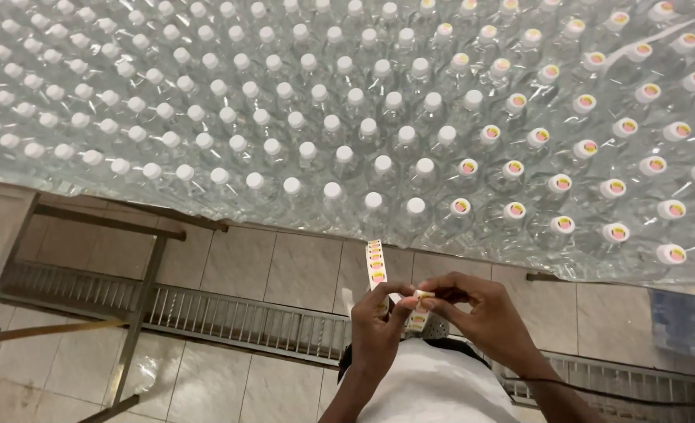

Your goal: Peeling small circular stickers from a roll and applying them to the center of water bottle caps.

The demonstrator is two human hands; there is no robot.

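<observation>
Tiled flooring [293, 270] forms the background, crossed by one long metal drain grate [230, 317]. Close to the camera, just below the near edge of the bottles, one sticker strip [376, 265] rises upright between both hands; roughly four round yellow-and-red stickers show on its visible upper length, and the rest of it is hidden behind the fingers. One further sticker [423, 295] sits pinched at the fingertips where the two hands meet. Left hand [379, 321]: fingers curled nearly closed around the strip, thumb and forefinger tips pressed on the single sticker. Right hand [485, 309]: fingers bent inward, thumb and forefinger tips closed on the same sticker from the opposite side, remaining fingers loosely folded. Both hands touch at the fingertips. Above them, clear plastic bottles [347, 133] stand packed in diagonal rows across the whole upper field, far too many to count exactly, well over one hundred. Bottles on the left and centre carry plain white caps [290, 186]. Around forty caps on the right carry a sticker [564, 224]. Clear plastic wrap [637, 47] lies over part of the upper right rows. One metal frame [140, 305] stands at lower left on the tiles. One blue-printed pack [688, 325] sits at the right edge.
</observation>
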